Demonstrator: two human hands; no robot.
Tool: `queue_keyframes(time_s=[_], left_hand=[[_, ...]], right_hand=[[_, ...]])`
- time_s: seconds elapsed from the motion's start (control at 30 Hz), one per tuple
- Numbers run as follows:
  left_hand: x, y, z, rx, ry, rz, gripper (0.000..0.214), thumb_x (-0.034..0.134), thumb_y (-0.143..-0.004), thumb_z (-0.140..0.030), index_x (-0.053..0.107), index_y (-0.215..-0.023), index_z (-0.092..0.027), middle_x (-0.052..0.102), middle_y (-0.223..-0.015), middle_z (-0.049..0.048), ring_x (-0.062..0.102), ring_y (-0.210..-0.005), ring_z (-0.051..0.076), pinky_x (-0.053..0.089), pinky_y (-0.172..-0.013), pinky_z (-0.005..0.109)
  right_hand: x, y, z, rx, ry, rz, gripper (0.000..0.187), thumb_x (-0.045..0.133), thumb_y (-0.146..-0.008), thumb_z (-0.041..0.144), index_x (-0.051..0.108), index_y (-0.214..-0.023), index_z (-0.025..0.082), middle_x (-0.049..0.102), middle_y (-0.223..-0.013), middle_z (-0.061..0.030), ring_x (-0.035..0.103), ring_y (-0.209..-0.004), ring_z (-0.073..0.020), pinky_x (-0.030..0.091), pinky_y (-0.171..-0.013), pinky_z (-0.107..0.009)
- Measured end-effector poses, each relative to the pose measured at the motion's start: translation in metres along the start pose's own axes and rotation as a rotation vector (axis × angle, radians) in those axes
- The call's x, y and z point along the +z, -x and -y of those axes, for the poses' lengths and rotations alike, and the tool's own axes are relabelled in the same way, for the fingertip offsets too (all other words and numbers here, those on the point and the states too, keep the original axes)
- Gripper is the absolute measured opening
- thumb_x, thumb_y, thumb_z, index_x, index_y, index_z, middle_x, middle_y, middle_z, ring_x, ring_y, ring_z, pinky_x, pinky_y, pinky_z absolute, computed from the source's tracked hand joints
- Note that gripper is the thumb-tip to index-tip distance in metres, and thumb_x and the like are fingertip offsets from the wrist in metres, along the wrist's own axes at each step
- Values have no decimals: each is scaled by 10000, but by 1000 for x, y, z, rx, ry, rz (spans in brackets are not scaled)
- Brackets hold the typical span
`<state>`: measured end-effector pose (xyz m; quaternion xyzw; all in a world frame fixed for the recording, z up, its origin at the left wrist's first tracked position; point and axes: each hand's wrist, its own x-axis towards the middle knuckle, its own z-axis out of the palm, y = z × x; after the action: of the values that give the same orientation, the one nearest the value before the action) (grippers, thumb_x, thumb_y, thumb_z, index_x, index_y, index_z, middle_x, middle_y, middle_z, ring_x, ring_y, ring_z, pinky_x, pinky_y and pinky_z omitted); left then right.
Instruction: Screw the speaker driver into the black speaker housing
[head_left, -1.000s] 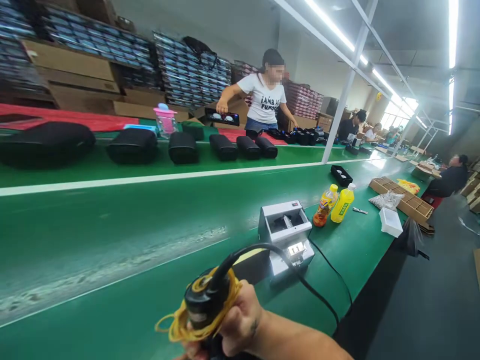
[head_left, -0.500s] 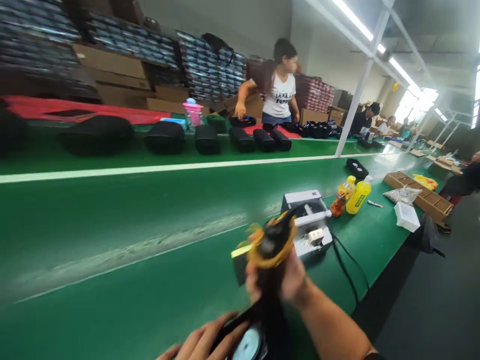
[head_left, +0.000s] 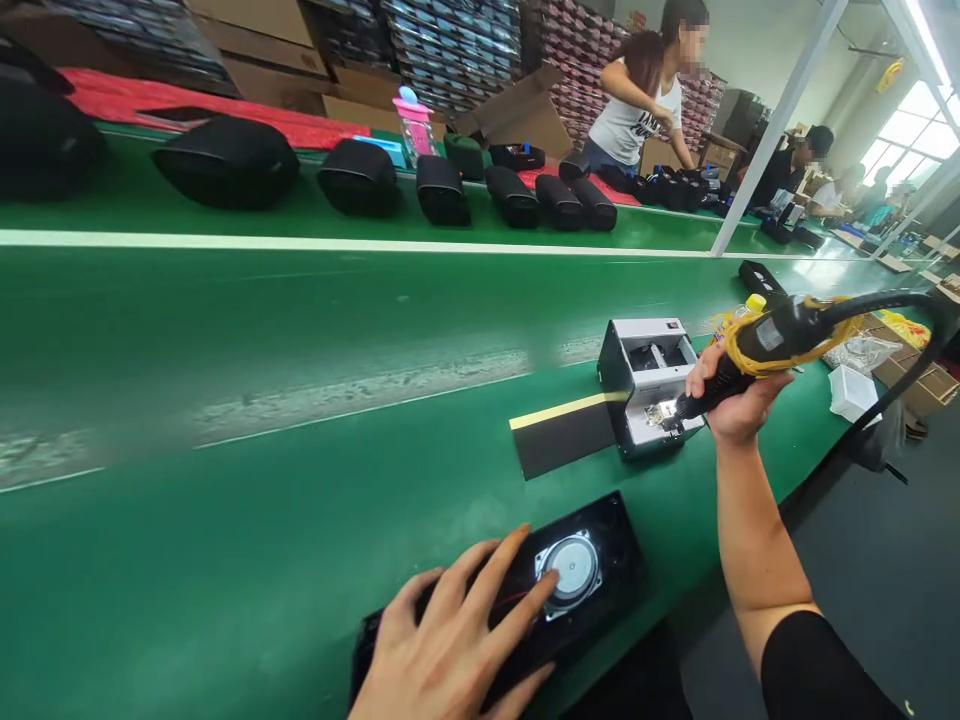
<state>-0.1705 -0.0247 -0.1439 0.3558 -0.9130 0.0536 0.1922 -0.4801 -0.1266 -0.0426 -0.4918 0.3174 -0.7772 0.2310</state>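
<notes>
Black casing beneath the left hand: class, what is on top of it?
A round silver part and the left hand are on the black casing. Whatever that hand covers cannot be seen.

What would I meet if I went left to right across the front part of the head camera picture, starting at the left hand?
Left hand, round silver part, white-and-black machine, right hand gripping a black corded tool, white plastic box.
</notes>
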Motion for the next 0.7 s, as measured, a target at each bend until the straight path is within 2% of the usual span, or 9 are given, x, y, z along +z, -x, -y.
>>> queue_keyframes(time_s=[0.13,0.27,0.4,0.53,0.6,0.7], left_hand=[[5,-10,-9,-30,27,-8,438,643,-868,-435,703,-1302,-408,507,-1573,61,548,-1302,359,471,-993,546],[3,-10,-13,-74,30,35,427,672,-862,-438,712,-1286,-403,501,-1582,49,531,-1331,354,462,-1033,552],[3,-9,-13,-88,58,43,444,681,-855,-434,701,-1298,-408,498,-1582,51,532,-1335,362,445,-1040,562],[4,-9,-11,-74,110,1,445,623,-893,-514,683,-1324,-420,470,-1607,27,541,-1328,367,439,-1051,557],[1,-10,-10,-100,148,-2,471,589,-917,-576,664,-1350,-407,477,-1602,21,547,-1332,350,446,-1072,540],[-6,-15,-9,-135,184,-12,581,543,-970,-583,540,-1490,-323,533,-1556,55,596,-1284,283,479,-1060,440]], right_hand=[[-5,1,-6,40,30,36,832,524,-773,989,541,-678,163,471,-587,6,448,-411,-99,380,-374,-228],[-9,1,-8,64,36,29,832,501,-775,998,544,-690,172,473,-614,6,428,-415,-98,364,-351,-235],[-12,2,-12,87,87,54,845,431,-802,1003,537,-676,175,450,-554,4,439,-401,-115,353,-358,-245],[-13,2,-11,64,68,33,825,465,-789,999,536,-722,181,471,-578,15,444,-392,-108,357,-366,-235],[-12,3,-9,75,44,15,821,501,-753,1010,538,-788,191,480,-601,28,433,-385,-103,357,-361,-230],[-12,6,-5,72,46,19,820,492,-761,1009,519,-771,190,472,-602,28,432,-395,-94,361,-378,-220]])
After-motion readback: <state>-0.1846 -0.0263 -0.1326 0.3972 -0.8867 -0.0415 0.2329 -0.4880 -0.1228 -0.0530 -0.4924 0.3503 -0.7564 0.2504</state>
